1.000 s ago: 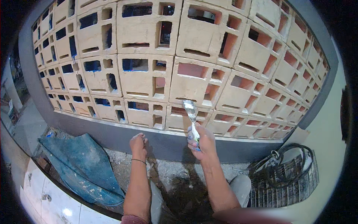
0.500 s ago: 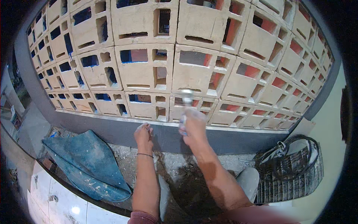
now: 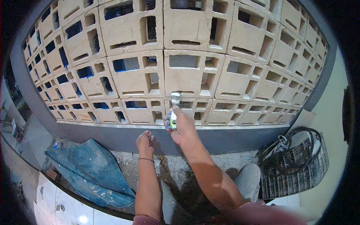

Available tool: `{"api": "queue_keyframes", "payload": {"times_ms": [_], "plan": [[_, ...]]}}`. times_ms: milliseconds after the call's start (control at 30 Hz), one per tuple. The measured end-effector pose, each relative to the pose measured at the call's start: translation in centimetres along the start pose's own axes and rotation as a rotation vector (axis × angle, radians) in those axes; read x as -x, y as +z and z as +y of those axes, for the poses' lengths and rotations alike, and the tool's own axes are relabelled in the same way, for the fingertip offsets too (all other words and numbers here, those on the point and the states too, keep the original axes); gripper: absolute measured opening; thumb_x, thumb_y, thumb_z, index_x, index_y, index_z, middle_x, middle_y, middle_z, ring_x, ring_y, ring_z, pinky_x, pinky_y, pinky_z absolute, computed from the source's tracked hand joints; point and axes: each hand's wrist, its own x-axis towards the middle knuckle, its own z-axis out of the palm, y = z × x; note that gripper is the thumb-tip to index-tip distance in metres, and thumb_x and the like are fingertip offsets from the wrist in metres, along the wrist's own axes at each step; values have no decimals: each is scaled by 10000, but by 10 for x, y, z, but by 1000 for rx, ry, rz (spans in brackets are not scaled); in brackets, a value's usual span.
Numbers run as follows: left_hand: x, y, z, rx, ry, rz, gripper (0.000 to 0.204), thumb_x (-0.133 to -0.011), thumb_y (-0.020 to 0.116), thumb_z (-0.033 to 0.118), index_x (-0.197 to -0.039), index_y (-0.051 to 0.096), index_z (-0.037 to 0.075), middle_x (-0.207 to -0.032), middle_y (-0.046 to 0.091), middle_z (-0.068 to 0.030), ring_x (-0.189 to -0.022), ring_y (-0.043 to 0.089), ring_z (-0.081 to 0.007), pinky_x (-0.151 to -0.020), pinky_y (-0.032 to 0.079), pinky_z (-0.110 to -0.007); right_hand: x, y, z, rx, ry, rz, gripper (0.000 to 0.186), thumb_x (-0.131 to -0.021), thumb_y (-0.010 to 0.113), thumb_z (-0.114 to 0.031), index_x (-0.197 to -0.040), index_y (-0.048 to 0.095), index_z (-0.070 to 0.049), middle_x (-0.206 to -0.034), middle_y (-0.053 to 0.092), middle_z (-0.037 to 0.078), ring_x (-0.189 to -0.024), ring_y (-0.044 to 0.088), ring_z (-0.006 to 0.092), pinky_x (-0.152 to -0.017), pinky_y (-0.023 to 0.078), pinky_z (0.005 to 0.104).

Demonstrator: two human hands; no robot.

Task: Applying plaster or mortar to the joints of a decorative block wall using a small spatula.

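In my right hand (image 3: 181,125) is a putty knife (image 3: 176,99) with a flared, shiny metal blade and a pale green handle. The fingers wrap round the handle, and the blade points up, in front of the lower rows of a cream openwork block wall (image 3: 137,82). Whether the blade touches a block cannot be told. My left hand (image 3: 144,142) hangs lower and to the left, before the dark grey base (image 3: 112,137) of the wall. Its fingers are curled in, with nothing showing between them. A thin dark band circles that wrist.
A dusty blue-green sheet (image 3: 88,172) lies crumpled at the left over rubble. White tiles (image 3: 71,206) edge the lower left. On the right, a coiled black hose (image 3: 296,174) rests on a dirty ribbed panel (image 3: 288,187). A grey-clad knee (image 3: 249,180) shows below.
My right hand has moved left with the putty knife, whose blade was blurred before and is sharp now. The left hand is slightly lower. The red seen through the wall's openings has gone.
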Motion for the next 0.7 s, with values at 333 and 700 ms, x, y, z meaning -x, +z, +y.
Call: {"api": "queue_keyframes", "payload": {"times_ms": [333, 700], "plan": [[-54, -36, -11, -147, 54, -27, 292, -952, 577, 274, -1188, 641, 114, -1181, 678, -40, -894, 620, -199, -810, 420, -462, -9, 1, -52, 497, -25, -105, 135, -933, 589, -124, -870, 571, -6, -680, 562, 61, -448, 468, 109, -351, 306, 256], [-12, 0, -5, -36, 15, 26, 188, -917, 588, 37, -1064, 657, -58, -914, 658, -123, -694, 609, -194, -579, 503, -292, 33, -1, -78, 471, -94, -11, 175, -964, 563, -204, -964, 591, -32, -700, 555, 46, -448, 470, 112, -343, 296, 254]]}}
